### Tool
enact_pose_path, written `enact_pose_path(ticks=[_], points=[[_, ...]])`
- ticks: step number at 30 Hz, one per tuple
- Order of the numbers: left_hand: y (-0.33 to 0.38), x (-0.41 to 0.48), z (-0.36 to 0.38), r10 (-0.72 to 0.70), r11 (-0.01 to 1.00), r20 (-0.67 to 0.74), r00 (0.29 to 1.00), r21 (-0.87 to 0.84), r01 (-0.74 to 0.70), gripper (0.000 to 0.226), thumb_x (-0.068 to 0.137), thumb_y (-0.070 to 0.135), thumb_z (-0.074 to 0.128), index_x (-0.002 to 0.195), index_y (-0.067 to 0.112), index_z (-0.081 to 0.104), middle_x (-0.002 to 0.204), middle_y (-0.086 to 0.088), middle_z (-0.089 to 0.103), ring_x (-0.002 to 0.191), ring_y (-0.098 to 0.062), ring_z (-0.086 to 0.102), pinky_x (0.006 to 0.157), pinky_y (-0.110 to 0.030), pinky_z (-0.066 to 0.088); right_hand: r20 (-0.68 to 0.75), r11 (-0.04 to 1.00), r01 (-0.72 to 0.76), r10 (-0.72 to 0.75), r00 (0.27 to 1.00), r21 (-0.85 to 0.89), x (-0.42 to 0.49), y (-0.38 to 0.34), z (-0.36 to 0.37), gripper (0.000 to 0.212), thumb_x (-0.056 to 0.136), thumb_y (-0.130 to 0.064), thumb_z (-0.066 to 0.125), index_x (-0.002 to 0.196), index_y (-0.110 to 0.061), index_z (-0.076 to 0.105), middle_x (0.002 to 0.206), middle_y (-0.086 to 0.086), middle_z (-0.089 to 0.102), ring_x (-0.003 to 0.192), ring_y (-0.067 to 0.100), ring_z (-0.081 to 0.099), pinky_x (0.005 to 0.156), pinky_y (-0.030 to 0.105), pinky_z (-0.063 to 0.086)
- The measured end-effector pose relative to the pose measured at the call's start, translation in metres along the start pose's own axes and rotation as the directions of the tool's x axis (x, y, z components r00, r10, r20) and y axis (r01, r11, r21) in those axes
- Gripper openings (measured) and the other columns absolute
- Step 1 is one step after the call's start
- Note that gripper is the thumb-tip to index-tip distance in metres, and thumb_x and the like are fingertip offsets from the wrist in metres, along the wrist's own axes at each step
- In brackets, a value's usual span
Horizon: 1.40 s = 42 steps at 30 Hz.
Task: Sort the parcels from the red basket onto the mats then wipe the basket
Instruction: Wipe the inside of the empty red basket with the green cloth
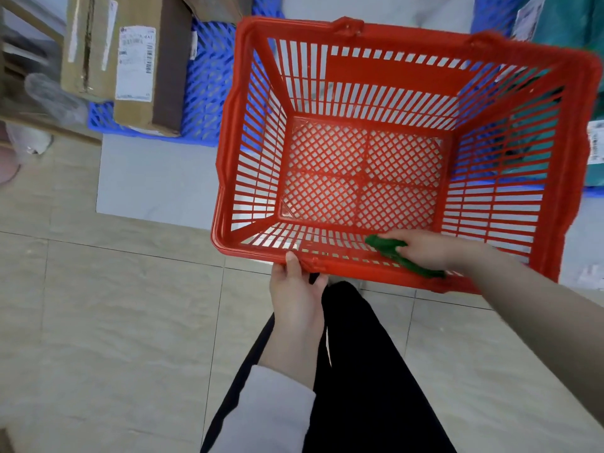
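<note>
Brace the empty basket (228,165), tipped up just beyond the knee (346,302), with the left hand (295,289) clamped on its near rim, and sweep the cloth (403,258) bunched in the curled right hand (423,248) along the near wall's slats.

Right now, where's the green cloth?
Lower right of the head view: the right hand holds the cloth against the near wall inside the basket.

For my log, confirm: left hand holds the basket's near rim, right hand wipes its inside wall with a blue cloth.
Not quite: the head view shows the cloth is green, not blue. The rest stands: left hand on the basket rim, right hand inside.
</note>
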<state>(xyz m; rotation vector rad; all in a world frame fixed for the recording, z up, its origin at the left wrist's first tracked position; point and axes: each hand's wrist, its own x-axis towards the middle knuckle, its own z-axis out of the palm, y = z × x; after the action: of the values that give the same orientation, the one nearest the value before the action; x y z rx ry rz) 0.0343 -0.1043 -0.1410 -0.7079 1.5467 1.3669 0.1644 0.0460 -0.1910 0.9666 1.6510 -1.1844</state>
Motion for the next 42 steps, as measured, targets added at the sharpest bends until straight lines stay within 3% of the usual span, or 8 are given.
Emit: enact_pose_path(ticks=[4,9,18,25,28,33,36,42], points=[[0.003,-0.001,0.002,0.006,1.000,0.008,1.000,-0.018,-0.006,0.019,0.101,0.018,0.034,0.103,0.016,0.053,0.104,-0.005,0.064,0.103,-0.021,0.061,0.095,-0.048,0.049,-0.077,0.959,0.254,-0.246,0.966,0.128,0.015,-0.086,0.018,0.046,0.100,-0.013,0.031,0.143,-0.028,0.034,0.148,0.005,0.036,0.126,0.024,0.045,0.109,0.033,0.034],[0.005,-0.003,0.003,0.020,1.000,0.021,1.000,-0.018,-0.020,0.030,0.102,0.015,0.031,0.126,0.008,0.047,0.107,-0.008,0.062,0.103,-0.024,0.061,0.091,-0.045,0.050,-0.023,0.924,0.359,-0.360,0.933,0.130,0.016,-0.128,0.021,0.042,0.099,-0.013,0.032,0.137,-0.024,0.045,0.143,0.004,0.044,0.126,0.022,0.044,0.106,0.032,0.034],[0.003,-0.001,0.002,-0.006,1.000,0.006,1.000,-0.023,0.006,0.029,0.101,0.021,0.034,0.123,0.010,0.049,0.124,-0.014,0.059,0.114,-0.027,0.058,0.097,-0.053,0.046,0.068,0.988,-0.150,0.148,0.987,0.024,-0.029,0.021,-0.016,0.042,0.098,-0.005,0.031,0.126,-0.024,0.056,0.132,0.006,0.054,0.109,0.021,0.051,0.097,0.031,0.037],[0.003,-0.001,0.004,0.011,1.000,0.008,1.000,-0.022,-0.010,0.026,0.101,0.019,0.033,0.122,0.013,0.048,0.119,-0.011,0.060,0.112,-0.025,0.058,0.098,-0.051,0.046,-0.020,0.963,0.199,-0.199,0.980,0.182,-0.007,-0.093,0.005,0.045,0.099,-0.009,0.031,0.139,-0.027,0.042,0.141,0.005,0.044,0.122,0.022,0.046,0.107,0.034,0.035],[0.003,-0.001,0.006,0.016,1.000,0.006,1.000,-0.024,-0.015,0.030,0.102,0.017,0.031,0.127,0.011,0.046,0.120,-0.013,0.058,0.110,-0.027,0.057,0.099,-0.050,0.045,-0.017,0.953,0.294,-0.293,0.956,0.075,0.006,-0.124,0.013,0.047,0.098,-0.007,0.031,0.140,-0.026,0.039,0.145,0.005,0.040,0.124,0.023,0.044,0.103,0.031,0.036],[0.003,0.001,0.005,-0.001,0.998,0.007,1.000,-0.057,0.001,0.027,0.101,0.019,0.033,0.122,0.009,0.048,0.107,-0.008,0.062,0.108,-0.025,0.059,0.099,-0.053,0.045,0.038,0.993,0.069,-0.066,0.997,-0.095,-0.011,-0.046,0.001,0.046,0.097,-0.005,0.031,0.138,-0.023,0.043,0.130,0.005,0.053,0.110,0.022,0.053,0.093,0.032,0.044],[0.004,0.000,0.005,-0.006,0.998,0.007,1.000,-0.063,0.007,0.032,0.101,0.019,0.033,0.128,0.007,0.047,0.108,-0.007,0.063,0.108,-0.025,0.059,0.099,-0.054,0.045,0.090,0.985,-0.134,0.144,0.986,-0.110,-0.026,0.009,-0.016,0.045,0.097,-0.004,0.030,0.135,-0.021,0.047,0.102,0.000,0.056,0.086,0.015,0.052,0.069,0.022,0.043],[0.002,0.000,0.008,-0.011,0.997,-0.017,1.000,-0.074,0.009,0.033,0.101,0.022,0.034,0.129,0.009,0.046,0.108,-0.006,0.062,0.104,-0.022,0.061,0.097,-0.052,0.046,-0.002,0.990,-0.131,0.132,0.991,-0.059,-0.013,-0.007,-0.012,0.050,0.094,-0.003,0.033,0.138,-0.024,0.043,0.143,0.008,0.042,0.123,0.026,0.045,0.106,0.038,0.035]])
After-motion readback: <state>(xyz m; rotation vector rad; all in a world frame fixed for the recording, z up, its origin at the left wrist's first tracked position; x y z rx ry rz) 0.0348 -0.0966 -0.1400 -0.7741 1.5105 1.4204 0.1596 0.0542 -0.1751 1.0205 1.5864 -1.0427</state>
